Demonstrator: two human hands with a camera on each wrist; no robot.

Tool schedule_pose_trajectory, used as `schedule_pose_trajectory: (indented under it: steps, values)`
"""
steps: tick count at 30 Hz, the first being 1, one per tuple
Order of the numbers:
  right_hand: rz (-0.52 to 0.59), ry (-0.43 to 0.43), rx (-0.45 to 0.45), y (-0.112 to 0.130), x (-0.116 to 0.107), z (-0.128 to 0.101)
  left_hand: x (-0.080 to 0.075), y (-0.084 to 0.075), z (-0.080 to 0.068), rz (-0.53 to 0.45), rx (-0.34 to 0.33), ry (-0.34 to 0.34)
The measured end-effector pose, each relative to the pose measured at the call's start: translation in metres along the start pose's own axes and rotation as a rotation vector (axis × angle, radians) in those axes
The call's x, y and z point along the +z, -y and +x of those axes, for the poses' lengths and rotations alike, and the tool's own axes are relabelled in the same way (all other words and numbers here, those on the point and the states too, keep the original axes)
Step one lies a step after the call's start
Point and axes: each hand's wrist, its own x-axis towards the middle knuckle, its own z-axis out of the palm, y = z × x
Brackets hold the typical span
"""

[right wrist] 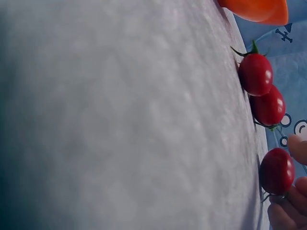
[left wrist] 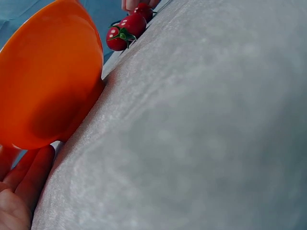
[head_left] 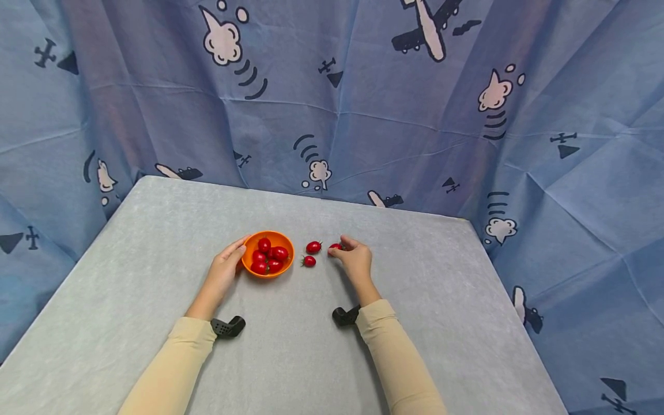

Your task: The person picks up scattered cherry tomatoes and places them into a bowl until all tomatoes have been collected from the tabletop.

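An orange bowl point(head_left: 250, 272) holds several red cherry tomatoes point(head_left: 274, 266). My left hand point(head_left: 224, 266) holds the bowl at its left side, thumb at the rim and the other fingers low along the outer wall. Two loose cherry tomatoes, one with its green stem point(right wrist: 254, 50) toward the bowl, lie between the bowl and my right hand point(head_left: 355, 262). The thumb and fingers of that hand are curled round a third cherry tomato point(right wrist: 277, 171), which sits right at the tabletop. Part of this tomato is hidden by the hand in the head view.
A pale grey cloth covers the table point(head_left: 290, 357). Behind it and along the right hangs a blue curtain point(head_left: 373, 150) printed with planes and clouds. Black wrist devices point(head_left: 228, 327) are worn on both arms, below the hands.
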Motion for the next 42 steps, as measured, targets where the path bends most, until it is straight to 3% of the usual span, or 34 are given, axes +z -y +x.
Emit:
schedule_pose_trajectory:
  steps: [26, 42]
  values:
    - [-0.087, -0.043, -0.014, -0.0006, 0.0076, -0.0029, -0.0002, -0.0013, -0.0003, 0.000, -0.011, -0.002]
    - [-0.119, -0.025, -0.045, 0.0020, 0.0058, -0.0030, -0.0017, -0.0002, 0.0000, 0.010, 0.007, 0.006]
